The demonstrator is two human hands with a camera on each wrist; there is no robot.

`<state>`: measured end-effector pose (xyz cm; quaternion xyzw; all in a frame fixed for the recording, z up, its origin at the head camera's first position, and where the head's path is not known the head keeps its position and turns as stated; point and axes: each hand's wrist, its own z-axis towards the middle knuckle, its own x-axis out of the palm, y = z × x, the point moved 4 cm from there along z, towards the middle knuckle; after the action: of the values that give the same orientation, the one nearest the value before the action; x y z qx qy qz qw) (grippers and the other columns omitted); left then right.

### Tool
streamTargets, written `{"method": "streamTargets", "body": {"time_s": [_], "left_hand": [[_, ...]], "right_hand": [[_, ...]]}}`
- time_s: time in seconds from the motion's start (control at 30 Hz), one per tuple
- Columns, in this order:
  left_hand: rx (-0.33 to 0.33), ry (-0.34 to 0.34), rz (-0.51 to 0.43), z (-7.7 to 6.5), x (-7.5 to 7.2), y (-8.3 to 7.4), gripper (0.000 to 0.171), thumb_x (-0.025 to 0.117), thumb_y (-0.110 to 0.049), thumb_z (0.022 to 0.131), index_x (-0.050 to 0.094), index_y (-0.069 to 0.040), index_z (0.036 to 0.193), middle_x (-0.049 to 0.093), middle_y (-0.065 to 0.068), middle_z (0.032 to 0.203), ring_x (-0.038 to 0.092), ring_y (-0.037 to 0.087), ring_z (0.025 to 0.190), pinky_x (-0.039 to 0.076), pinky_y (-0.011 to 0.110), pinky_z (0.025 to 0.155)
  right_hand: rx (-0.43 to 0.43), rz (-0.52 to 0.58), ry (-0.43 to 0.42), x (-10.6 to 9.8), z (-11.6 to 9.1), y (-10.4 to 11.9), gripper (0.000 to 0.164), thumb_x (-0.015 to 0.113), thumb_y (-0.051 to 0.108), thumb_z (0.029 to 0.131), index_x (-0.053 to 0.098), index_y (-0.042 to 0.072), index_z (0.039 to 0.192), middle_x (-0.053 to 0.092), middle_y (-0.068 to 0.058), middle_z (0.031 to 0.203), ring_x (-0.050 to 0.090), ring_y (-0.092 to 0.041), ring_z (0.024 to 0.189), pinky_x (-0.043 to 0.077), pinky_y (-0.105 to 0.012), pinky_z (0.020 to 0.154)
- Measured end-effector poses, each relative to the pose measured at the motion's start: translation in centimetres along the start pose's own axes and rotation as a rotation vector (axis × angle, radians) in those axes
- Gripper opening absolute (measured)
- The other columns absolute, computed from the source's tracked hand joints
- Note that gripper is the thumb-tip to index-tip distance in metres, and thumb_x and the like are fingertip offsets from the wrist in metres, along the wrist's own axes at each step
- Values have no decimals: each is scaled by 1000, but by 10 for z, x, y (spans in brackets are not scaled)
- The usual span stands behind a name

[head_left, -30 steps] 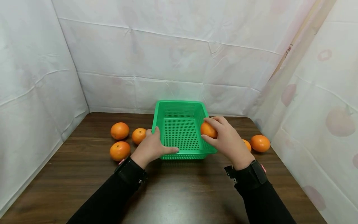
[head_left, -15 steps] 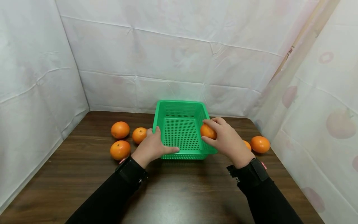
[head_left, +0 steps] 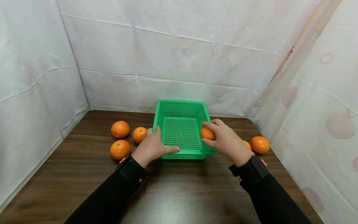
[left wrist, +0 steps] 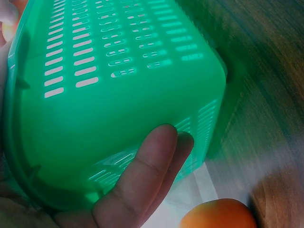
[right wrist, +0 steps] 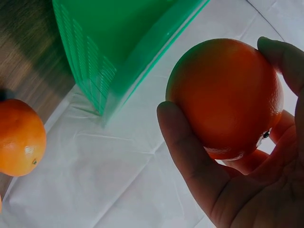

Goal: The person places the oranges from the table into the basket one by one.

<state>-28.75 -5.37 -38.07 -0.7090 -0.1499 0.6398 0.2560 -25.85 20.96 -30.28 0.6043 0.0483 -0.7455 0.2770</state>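
A green plastic basket (head_left: 183, 156) with slotted walls stands on the table and holds nothing. My left hand (head_left: 152, 145) grips its near left corner. The thumb lies along the front rim, and in the left wrist view two fingers (left wrist: 145, 168) press the outside wall. In my right hand (head_left: 227, 141) is an orange (head_left: 207, 133), held just over the basket's right rim. The right wrist view shows thumb and fingers spread round this orange (right wrist: 225, 97), apart from the basket (right wrist: 90, 52).
Left of the basket lie three oranges, one at the back (head_left: 120, 129), one in front (head_left: 120, 149) and one beside my left hand (head_left: 139, 135). To the right are another orange (head_left: 260, 144) and one partly hidden (head_left: 247, 144) behind my wrist. White sheeting (head_left: 167, 56) encloses the brown table (head_left: 173, 193).
My right hand has lowered slightly with the orange near the basket's right rim. The left hand and the basket have stayed in place.
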Motion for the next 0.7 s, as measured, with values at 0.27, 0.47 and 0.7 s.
{"method": "streamTargets", "body": {"time_s": [0.27, 0.47, 0.7], "left_hand": [[-1, 2, -4, -1, -1, -2, 152, 51, -100, 47, 1, -7, 156, 7, 28, 153, 52, 34, 107, 51, 46, 82], [-9, 8, -9, -1, -2, -2, 152, 50, -101, 47, 0, -8, 156, 8, 28, 153, 51, 33, 106, 51, 47, 84], [-9, 7, -11, -1, -2, -2, 151, 50, -100, 48, 1, -7, 156, 9, 29, 152, 51, 33, 104, 51, 47, 83]], "right_hand": [[0, 5, 76, 4, 3, -3, 52, 71, 36, 92, 52, 21, 138, 45, -9, 130, 53, -19, 90, 50, -35, 74], [-5, -12, 134, 9, 8, -7, 50, 71, 35, 92, 54, 23, 137, 46, -7, 127, 54, -18, 90, 50, -34, 74], [-32, -43, 157, 10, 12, -6, 53, 74, 34, 90, 55, 21, 138, 48, -8, 123, 54, -18, 86, 50, -34, 72]]}}
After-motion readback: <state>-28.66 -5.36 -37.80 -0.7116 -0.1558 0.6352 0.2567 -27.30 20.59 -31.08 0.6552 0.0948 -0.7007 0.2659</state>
